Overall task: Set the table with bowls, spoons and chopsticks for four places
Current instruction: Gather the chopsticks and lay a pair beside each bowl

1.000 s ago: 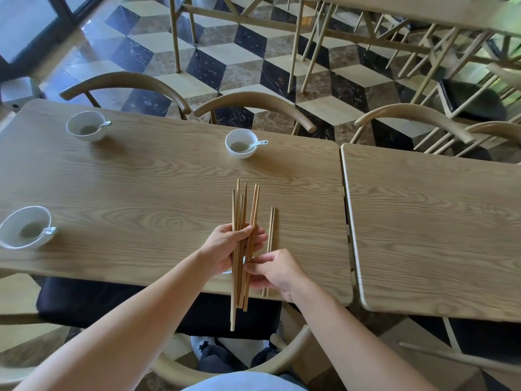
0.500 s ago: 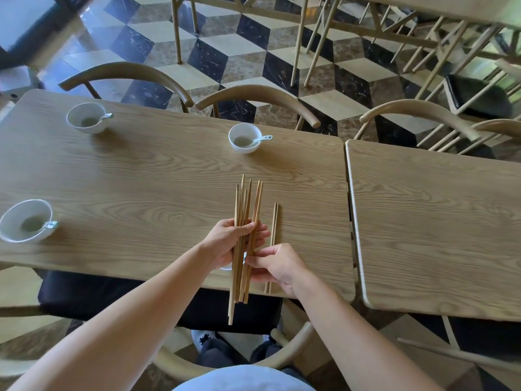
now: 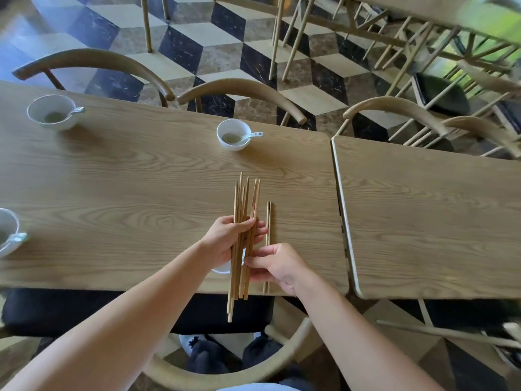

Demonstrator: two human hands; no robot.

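- I see the bundle of chopsticks (image 3: pixel 243 221) in the left hand (image 3: pixel 225 241), over the table's (image 3: pixel 141 193) near edge.
- A laid pair of chopsticks (image 3: pixel 268 221) lies just right of it.
- Beyond sits a bowl (image 3: pixel 234 134) holding a spoon (image 3: pixel 251 135).
- Far left sits another bowl (image 3: pixel 52 112).

Chopstick bundle (image 3: pixel 244 221) in both hands, four bowls.

- Dining room, restaurant-like: wooden tables (image 3: pixel 423 221) set end to end.
- Matching curved-back chairs (image 3: pixel 242 88) at 12 and 2 o'clock.
- Cube-patterned tile floor (image 3: pixel 197 38).
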